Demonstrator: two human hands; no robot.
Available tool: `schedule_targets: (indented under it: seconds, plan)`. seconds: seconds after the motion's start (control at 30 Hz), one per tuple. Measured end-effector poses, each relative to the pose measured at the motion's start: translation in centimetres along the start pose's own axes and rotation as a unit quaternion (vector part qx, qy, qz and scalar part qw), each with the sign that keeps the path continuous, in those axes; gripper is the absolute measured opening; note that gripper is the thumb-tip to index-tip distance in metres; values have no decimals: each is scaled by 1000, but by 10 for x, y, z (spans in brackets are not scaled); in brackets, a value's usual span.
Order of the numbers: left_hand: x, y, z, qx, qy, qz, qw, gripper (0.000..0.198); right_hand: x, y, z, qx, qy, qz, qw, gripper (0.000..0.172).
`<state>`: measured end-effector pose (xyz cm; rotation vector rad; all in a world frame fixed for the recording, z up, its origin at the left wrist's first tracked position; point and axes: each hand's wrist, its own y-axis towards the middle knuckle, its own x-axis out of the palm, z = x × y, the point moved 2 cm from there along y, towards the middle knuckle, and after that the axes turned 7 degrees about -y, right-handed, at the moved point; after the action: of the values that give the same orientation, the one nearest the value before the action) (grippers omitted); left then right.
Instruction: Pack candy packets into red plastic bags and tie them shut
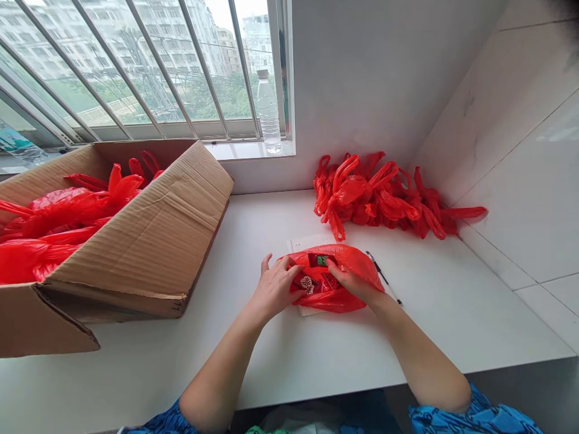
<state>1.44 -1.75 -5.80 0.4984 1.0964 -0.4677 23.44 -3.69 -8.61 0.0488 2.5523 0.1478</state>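
A red plastic bag (357, 259) lies open on the white table, its mouth facing up. Inside it are small packets, among them a dark packet with green print (321, 260) and a red packet with a white label (307, 284). My left hand (277, 286) grips the left rim of the bag, fingers bent over its edge. Reaching in from the right, my right hand (351, 281) pinches the end of the dark packet; its lower fingers are partly hidden in the bag. Under the bag, a sheet of white paper (310, 242) shows at its edges.
A black pen (377, 268) lies right of the bag. Several knotted red bags (371, 193) are heaped against the back wall. At left stands an open cardboard box (149, 232) of red bags. A clear bottle (268, 114) stands on the windowsill.
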Motion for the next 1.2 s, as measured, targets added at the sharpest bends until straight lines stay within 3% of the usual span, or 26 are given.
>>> schedule_targets:
  seconds: [0.13, 0.4, 0.6, 0.73, 0.87, 1.07, 1.2]
  plan:
    - [0, 0, 0, -4, -7, -9, 1000, 32, 3, -1, 4, 63, 105, -69, 990, 32]
    - [0, 0, 1, -7, -5, -28, 1000, 32, 3, -1, -1, 95, 149, -82, 981, 36]
    - [-2, 1, 3, -19, -14, -43, 999, 22, 2, 1, -4, 72, 113, -57, 989, 35]
    - [-3, 3, 1, -14, -38, -42, 998, 19, 3, 0, -2, 80, 115, -80, 987, 37]
    - [-10, 5, 4, -7, -81, -7, 997, 10, 5, 2, 3, 77, 119, -82, 987, 39]
    - [-20, 5, 11, -2, -189, 42, 981, 22, 3, 9, -4, -34, 110, -19, 993, 24]
    - [-19, 5, 12, 1, -216, 29, 976, 22, -2, 3, -14, -25, 140, -90, 986, 22]
